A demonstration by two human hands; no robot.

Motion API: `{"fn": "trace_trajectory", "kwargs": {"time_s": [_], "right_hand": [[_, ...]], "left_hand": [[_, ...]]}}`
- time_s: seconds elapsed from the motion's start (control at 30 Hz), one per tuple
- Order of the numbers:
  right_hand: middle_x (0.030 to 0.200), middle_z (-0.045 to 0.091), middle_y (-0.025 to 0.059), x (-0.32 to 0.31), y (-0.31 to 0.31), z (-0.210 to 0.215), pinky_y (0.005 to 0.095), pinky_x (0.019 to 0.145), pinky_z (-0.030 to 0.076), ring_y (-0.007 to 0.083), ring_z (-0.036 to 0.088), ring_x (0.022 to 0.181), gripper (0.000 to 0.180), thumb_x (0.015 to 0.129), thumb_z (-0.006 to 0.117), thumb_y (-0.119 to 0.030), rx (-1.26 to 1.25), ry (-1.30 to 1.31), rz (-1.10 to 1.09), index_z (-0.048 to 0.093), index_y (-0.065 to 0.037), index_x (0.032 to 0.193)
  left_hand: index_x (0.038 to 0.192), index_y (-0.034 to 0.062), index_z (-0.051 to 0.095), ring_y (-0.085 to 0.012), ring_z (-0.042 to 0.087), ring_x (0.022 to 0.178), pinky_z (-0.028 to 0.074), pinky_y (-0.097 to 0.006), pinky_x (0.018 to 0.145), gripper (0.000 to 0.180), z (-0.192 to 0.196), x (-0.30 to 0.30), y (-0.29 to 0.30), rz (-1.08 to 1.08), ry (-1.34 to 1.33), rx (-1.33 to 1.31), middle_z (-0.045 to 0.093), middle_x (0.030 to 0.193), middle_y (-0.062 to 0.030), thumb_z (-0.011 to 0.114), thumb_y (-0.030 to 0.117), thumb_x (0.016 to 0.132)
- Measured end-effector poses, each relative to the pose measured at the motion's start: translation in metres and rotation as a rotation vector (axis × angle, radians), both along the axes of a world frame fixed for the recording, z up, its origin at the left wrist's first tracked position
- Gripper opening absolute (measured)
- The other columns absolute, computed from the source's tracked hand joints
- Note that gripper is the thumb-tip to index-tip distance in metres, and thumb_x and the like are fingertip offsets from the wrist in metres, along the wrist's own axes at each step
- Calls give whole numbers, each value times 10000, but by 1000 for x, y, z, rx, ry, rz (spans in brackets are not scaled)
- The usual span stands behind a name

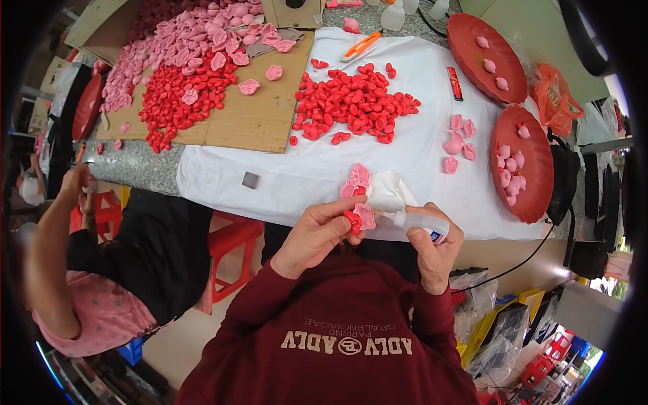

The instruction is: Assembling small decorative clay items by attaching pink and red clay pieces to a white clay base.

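Note:
My left hand point(310, 237) pinches a small pink petal-shaped piece point(365, 217) together with a glossy red piece point(353, 220). Wrapped in my right hand point(440, 255) is a clear squeeze bottle point(422, 223) with a narrow white nozzle, tilted so its tip points at the pink piece. Whether the tip touches it I cannot tell. Just beyond my left fingertips is a second pink shell piece point(356, 178) with some red at its lower end. A crumpled white tissue point(390, 192) lies beside it on the white cloth point(223, 165).
A heap of red pieces point(358, 101) sits ahead. Cardboard point(253, 128) at left bears pink and red heaps. Two red scalloped trays point(540, 145) point(466, 40) hold round pink pieces. An orange cutter point(362, 46) lies behind. At left sits another person point(101, 297).

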State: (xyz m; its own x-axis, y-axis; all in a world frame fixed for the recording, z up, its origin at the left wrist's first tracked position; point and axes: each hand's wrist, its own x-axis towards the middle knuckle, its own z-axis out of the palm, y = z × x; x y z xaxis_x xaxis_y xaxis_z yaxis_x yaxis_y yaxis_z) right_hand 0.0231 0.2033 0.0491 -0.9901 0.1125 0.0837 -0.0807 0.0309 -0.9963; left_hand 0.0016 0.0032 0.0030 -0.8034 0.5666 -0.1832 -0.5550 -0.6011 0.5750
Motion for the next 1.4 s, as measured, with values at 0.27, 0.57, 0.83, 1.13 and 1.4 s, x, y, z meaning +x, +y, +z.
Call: {"fn": "trace_trajectory", "kwargs": {"time_s": [0.27,0.57,0.83,1.13,1.4], "right_hand": [[678,516,11,1,1,4,203,521,304,64,410,596,282,725,713,-161,9,2,-10,646,15,936],[675,516,10,1,0,3,204,523,308,67,414,598,280,712,721,-148,27,3,-9,648,13,929],[659,512,8,1,1,5,206,519,307,69,414,594,281,703,723,-141,72,17,-35,650,11,928],[664,496,6,0,-4,8,205,509,279,69,386,584,325,710,712,-199,242,90,-85,641,49,908],[661,492,5,1,-4,7,207,509,278,69,385,586,316,704,711,-181,248,101,-95,641,48,910]], "left_hand": [[1262,18,438,-155,570,780,493,-290,734,410,-1,1,-1,-1,-3,6,566,1108,-150,517,159,885],[1260,25,442,-169,567,801,486,-303,746,397,-1,1,-2,6,24,42,559,1119,-150,512,145,888],[1250,42,456,-167,530,994,450,-304,793,413,2,-1,-2,50,21,102,544,1152,-94,560,138,862],[1219,60,454,-176,505,1071,407,-323,893,402,1,-3,1,149,27,117,519,1191,-83,583,83,839],[1217,77,453,-153,513,1012,387,-334,931,398,-2,-5,1,191,27,152,516,1195,-80,577,65,839]]}}
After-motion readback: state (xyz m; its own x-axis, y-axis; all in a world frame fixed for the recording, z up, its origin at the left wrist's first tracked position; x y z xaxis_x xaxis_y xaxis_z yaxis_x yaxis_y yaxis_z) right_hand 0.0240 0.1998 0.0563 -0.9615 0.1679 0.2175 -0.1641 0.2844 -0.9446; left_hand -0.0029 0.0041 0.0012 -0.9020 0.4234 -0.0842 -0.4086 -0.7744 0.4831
